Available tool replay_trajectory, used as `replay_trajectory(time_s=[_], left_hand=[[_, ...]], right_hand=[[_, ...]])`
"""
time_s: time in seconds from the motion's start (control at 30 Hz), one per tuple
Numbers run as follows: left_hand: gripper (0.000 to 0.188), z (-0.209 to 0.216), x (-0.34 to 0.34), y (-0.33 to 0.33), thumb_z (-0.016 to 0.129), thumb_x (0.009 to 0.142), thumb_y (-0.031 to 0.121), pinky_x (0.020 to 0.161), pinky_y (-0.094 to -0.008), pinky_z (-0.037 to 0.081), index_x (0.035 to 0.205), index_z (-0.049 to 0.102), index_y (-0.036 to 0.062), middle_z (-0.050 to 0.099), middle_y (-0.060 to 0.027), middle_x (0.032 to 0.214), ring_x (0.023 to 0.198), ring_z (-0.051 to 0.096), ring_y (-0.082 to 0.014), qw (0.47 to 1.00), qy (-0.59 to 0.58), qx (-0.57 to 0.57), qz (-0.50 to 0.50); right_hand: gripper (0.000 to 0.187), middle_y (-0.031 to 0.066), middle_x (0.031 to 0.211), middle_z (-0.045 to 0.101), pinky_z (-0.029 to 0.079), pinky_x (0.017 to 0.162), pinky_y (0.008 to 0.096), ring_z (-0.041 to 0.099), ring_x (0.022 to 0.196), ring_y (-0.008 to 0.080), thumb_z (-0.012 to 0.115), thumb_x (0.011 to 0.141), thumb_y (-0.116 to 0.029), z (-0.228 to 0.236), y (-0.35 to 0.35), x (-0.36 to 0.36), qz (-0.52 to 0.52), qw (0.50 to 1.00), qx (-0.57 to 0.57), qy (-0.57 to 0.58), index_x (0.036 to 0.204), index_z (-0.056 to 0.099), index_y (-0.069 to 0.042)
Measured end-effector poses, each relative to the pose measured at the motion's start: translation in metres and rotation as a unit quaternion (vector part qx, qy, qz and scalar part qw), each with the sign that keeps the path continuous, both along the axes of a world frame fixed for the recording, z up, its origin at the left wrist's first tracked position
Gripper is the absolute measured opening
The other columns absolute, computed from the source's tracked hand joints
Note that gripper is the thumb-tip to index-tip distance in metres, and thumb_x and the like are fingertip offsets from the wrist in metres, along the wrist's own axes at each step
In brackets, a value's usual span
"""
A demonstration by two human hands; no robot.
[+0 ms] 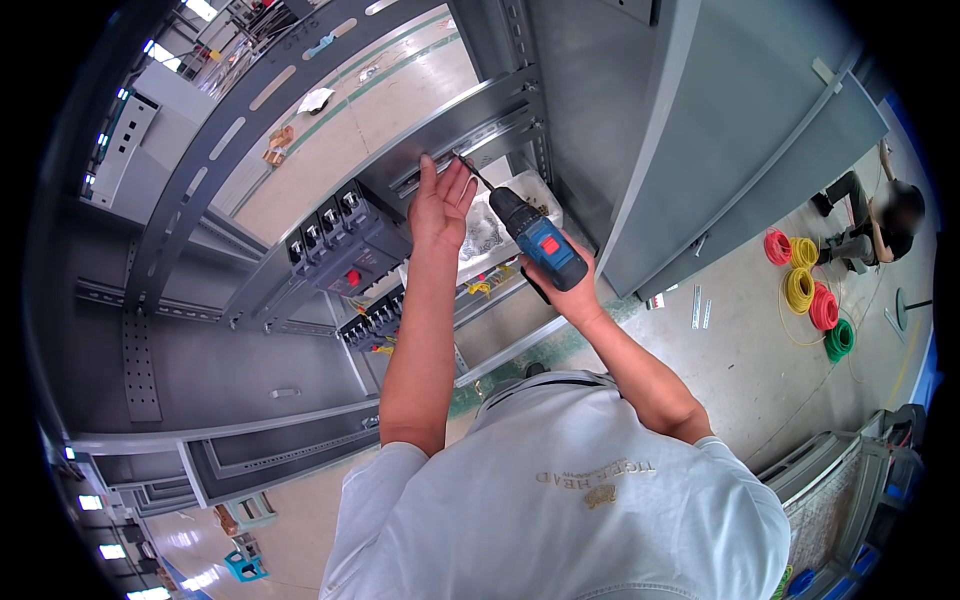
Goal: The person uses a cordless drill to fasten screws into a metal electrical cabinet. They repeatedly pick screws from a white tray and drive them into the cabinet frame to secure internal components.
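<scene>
My right hand (577,298) is wrapped round the grip of a blue and black cordless drill (535,238). A long thin bit (481,178) runs from its chuck to a slotted metal rail (498,126) inside a grey cabinet frame. Beside the bit's tip, my left hand (440,212) reaches up with its palm turned toward me. Its fingers are stretched out and the thumb stands apart, close to the rail. Whether the fingertips touch the rail or a screw is too small to tell. Left of that wrist sits a dark moulded-case circuit breaker (365,262) with a red button.
A white tray (552,193) with small parts lies behind the drill. More breakers (372,322) sit lower down. At right stands a large grey cabinet panel (740,150). Coloured wire coils (799,288) lie on the floor near another person (885,215). A turquoise stool (245,566) is at lower left.
</scene>
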State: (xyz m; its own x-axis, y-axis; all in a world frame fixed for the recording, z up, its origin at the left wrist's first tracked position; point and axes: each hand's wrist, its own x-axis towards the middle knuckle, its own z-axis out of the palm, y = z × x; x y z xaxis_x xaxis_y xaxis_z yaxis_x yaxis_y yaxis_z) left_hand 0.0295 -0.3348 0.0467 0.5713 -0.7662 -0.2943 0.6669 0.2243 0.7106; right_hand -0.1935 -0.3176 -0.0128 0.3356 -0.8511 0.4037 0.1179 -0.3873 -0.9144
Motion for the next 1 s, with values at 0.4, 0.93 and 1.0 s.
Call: replay_trajectory(time_s=[0.4,0.93,1.0], left_hand=[[0.043,-0.003,0.000,-0.001,0.071,0.094,0.045,0.095,-0.0414,0.056,0.109,0.058,0.0061,0.071,-0.0152,0.117,0.113,0.069,-0.0284,1.000,0.003,-0.010,0.006],[0.048,-0.005,-0.001,-0.003,0.069,0.095,0.047,0.096,-0.0391,0.054,0.112,0.060,0.0025,0.071,-0.0133,0.119,0.116,0.067,-0.0258,1.000,0.005,-0.004,0.018],[0.047,-0.004,-0.001,-0.003,0.069,0.095,0.047,0.095,-0.0387,0.055,0.111,0.061,0.0030,0.071,-0.0131,0.118,0.115,0.068,-0.0255,1.000,0.002,-0.003,0.016]], right_hand=[[0.064,0.0169,0.117,0.070,0.053,0.094,0.0371,0.070,0.106,0.0344,0.083,0.069,-0.001,0.010,0.003,0.002,-0.011,0.998,-0.051,0.041,0.129,0.061,-0.001],[0.058,0.0165,0.109,0.072,0.055,0.089,0.0354,0.072,0.098,0.0320,0.080,0.072,0.000,0.020,0.005,0.004,-0.025,0.996,-0.068,0.047,0.128,0.062,-0.001],[0.056,0.0156,0.106,0.073,0.055,0.087,0.0346,0.073,0.095,0.0300,0.079,0.074,0.000,0.020,0.005,0.005,-0.032,0.996,-0.075,0.048,0.127,0.062,0.000]])
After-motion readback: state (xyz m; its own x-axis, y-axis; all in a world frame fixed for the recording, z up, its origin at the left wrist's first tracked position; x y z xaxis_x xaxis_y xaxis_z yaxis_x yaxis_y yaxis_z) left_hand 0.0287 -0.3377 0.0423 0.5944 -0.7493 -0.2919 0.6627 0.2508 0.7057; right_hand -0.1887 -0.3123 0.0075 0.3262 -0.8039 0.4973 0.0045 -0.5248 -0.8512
